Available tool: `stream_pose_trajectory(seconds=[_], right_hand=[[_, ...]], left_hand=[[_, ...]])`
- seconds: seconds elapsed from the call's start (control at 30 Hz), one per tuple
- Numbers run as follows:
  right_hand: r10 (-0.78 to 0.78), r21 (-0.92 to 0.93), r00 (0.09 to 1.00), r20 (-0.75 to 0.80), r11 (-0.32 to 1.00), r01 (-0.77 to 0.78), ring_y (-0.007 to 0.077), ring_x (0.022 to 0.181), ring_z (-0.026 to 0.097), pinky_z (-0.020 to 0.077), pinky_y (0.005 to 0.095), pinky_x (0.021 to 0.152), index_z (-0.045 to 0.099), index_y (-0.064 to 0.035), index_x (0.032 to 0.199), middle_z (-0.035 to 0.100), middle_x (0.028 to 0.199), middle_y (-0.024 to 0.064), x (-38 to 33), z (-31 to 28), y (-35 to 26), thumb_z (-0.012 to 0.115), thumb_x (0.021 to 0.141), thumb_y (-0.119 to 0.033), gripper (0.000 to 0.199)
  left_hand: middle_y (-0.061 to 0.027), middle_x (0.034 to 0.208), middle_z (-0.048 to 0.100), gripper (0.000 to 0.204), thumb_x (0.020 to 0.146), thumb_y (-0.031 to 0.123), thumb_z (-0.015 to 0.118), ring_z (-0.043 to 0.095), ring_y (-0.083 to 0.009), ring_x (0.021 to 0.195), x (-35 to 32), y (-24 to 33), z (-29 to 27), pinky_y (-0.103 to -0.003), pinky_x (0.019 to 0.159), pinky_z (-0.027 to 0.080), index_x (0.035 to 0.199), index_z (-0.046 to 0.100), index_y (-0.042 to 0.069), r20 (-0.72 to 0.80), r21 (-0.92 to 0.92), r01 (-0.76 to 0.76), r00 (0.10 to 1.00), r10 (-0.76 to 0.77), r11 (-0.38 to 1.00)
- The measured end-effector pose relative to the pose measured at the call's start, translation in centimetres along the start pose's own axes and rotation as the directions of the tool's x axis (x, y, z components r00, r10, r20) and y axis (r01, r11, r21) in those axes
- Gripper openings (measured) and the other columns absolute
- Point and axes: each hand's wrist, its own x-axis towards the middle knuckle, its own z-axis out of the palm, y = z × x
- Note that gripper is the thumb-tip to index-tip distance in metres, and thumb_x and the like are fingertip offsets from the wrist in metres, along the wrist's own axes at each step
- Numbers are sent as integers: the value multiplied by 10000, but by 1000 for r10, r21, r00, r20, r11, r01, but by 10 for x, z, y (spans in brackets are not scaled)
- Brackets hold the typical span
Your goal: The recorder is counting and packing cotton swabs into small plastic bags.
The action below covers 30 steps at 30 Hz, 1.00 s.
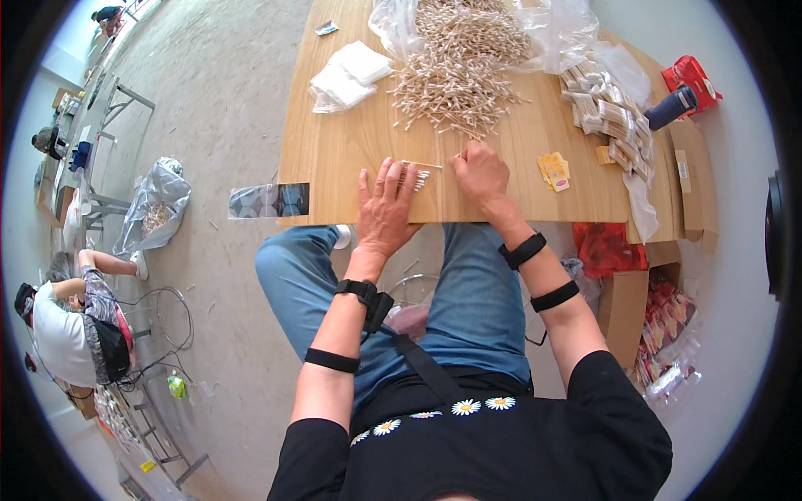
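Observation:
My left hand [388,200] lies palm down at the table's front edge, fingers stretched out. A small group of cotton swabs [422,179] sticks out from under its fingers, white tips to the right. One loose swab [426,165] lies crosswise just above them. To the right, my right hand [483,175] is curled closed on the tabletop, its knuckles touching the near end of a big heap of cotton swabs [459,71]. What its fingers hold, if anything, is hidden.
Clear plastic bags [347,75] lie left of the heap. Wrapped swab bundles [610,117] are piled at right, near a dark bottle [671,107] and yellow cards [554,171]. Cardboard boxes [625,313] stand below right. At left, another person [71,321] sits beside a plastic sack [156,204].

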Motion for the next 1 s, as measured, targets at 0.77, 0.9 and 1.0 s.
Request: stream_pose_trajectory(seconds=[0.77, 0.9, 1.0], right_hand=[[-299, 169, 953, -48, 938, 303, 396, 857, 659, 542, 470, 759, 639, -21, 908, 609, 997, 190, -6, 13, -17, 628, 797, -70, 122], [-274, 198, 961, -27, 941, 274, 369, 864, 633, 521, 455, 754, 647, -40, 883, 602, 964, 160, -5, 20, -19, 622, 817, -54, 72], [-317, 230, 948, -23, 921, 313, 385, 868, 631, 524, 464, 751, 628, -24, 879, 597, 964, 175, -4, 23, -25, 604, 813, -33, 71]], left_hand=[[-127, 1476, 379, 950, 644, 431, 805, 312, -298, 1422, -2, -1, 2, -590, 1147, 212, 1458, 399, 157, -11, -28, 13, 1000, -13, 1000], [-130, 1512, 360, 960, 647, 424, 802, 322, -283, 1425, -2, -3, 4, -576, 1155, 210, 1468, 391, 143, -8, -46, -10, 1000, 10, 999], [-125, 1532, 340, 1004, 643, 450, 806, 311, -276, 1436, -3, -3, 4, -561, 1165, 194, 1476, 369, 102, 10, -45, -14, 1000, 14, 999]])
